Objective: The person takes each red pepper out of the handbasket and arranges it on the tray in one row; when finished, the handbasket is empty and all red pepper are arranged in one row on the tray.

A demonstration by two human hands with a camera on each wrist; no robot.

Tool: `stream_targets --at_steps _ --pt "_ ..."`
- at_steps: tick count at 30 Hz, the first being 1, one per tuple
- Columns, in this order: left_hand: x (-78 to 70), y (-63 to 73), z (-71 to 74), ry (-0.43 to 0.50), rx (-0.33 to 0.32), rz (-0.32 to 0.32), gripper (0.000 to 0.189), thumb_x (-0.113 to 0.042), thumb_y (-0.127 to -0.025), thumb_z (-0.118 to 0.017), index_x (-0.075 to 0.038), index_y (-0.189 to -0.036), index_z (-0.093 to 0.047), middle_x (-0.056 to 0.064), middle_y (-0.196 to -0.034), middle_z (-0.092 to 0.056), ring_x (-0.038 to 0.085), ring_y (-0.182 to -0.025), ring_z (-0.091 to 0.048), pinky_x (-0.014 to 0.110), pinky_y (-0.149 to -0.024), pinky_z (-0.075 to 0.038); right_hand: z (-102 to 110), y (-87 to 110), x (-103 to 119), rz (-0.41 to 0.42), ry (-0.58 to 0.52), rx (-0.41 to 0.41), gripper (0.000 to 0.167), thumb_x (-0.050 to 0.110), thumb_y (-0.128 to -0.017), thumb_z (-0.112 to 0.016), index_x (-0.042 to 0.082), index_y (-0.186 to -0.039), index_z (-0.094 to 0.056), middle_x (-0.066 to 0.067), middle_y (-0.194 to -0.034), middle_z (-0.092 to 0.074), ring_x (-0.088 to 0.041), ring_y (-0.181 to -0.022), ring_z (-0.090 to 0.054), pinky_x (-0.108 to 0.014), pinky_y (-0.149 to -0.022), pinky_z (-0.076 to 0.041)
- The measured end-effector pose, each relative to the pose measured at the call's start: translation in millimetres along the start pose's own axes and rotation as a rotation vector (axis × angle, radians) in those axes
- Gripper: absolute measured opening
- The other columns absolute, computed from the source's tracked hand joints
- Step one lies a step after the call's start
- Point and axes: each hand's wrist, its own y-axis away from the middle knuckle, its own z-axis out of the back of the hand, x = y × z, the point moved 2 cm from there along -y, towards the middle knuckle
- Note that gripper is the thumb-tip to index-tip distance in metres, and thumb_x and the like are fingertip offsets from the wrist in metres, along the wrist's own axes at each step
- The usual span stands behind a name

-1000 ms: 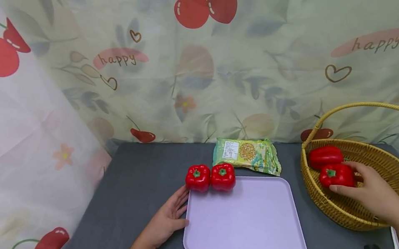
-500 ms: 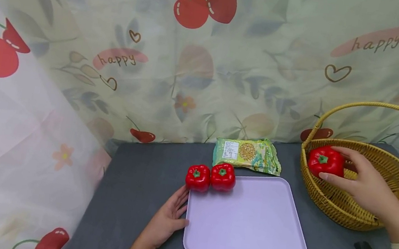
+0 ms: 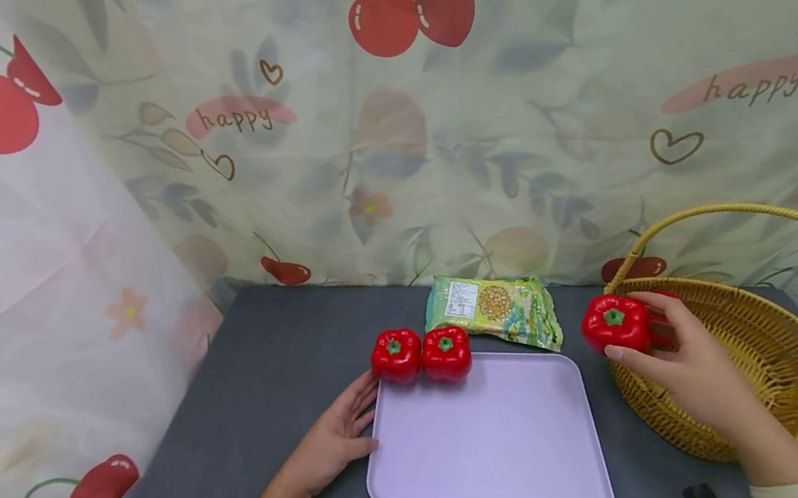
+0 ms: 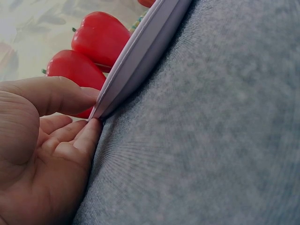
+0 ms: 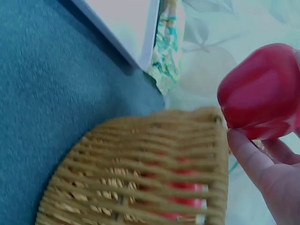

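My right hand (image 3: 693, 372) grips a glossy red bell pepper (image 3: 616, 321) between thumb and fingers, at the left rim of a yellow wicker basket (image 3: 685, 430). In the right wrist view this held pepper (image 5: 260, 89) is above the basket's rim. Another red pepper (image 5: 185, 190) shows through the weave, mostly hidden behind my hand in the head view. My left hand (image 3: 331, 442) touches the left edge of a lilac tray (image 3: 495, 438) with extended fingers and thumb. Two red bell peppers, one left (image 3: 396, 355) and one right (image 3: 447, 354), sit side by side at the tray's back left corner.
A green and yellow food packet (image 3: 504, 309) lies behind the tray. The basket's tall arched handle (image 3: 752, 210) rises over its opening. Dark grey cloth (image 3: 275, 384) covers the table, and a printed curtain (image 3: 393, 181) hangs behind.
My right hand has brought the bell pepper from inside the basket leftward to its left rim. My left hand, the tray and the two peppers there have stayed in place.
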Motion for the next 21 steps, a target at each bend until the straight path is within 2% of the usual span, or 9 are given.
stream_targets --at_steps 9,16,21 --pt "-0.6 -0.4 0.3 -0.005 -0.005 -0.002 0.102 0.025 -0.086 -0.063 -0.008 -0.174 -0.022 0.010 -0.178 -0.023 0.026 -0.163 -0.021 0.035 -0.123 -0.031 -24.7 -3.9 3.5 0.056 -0.053 0.009 0.090 0.016 -0.094 -0.087 0.001 -0.164 -0.033 -0.029 -0.155 -0.042 -0.057 -0.135 -0.048 -0.015 -0.083 -0.054" --pt "-1.3 0.0 0.0 -0.001 -0.008 0.008 0.101 0.024 -0.087 -0.063 -0.009 -0.174 -0.023 0.009 -0.178 -0.023 0.027 -0.163 -0.021 0.036 -0.123 -0.031 -45.7 -5.7 7.7 0.063 -0.080 0.060 0.089 0.016 -0.093 -0.088 0.004 -0.164 -0.035 -0.025 -0.155 -0.045 -0.051 -0.134 -0.051 -0.043 -0.090 -0.064" --pt "-1.2 0.0 0.1 -0.003 -0.012 0.012 0.100 0.024 -0.088 -0.064 -0.009 -0.174 -0.023 0.009 -0.178 -0.023 0.027 -0.163 -0.021 0.037 -0.123 -0.030 -64.0 -7.2 6.9 0.075 -0.107 0.086 0.086 0.019 -0.094 -0.088 0.002 -0.162 -0.037 -0.023 -0.152 -0.049 -0.051 -0.135 -0.051 -0.051 -0.094 -0.062"
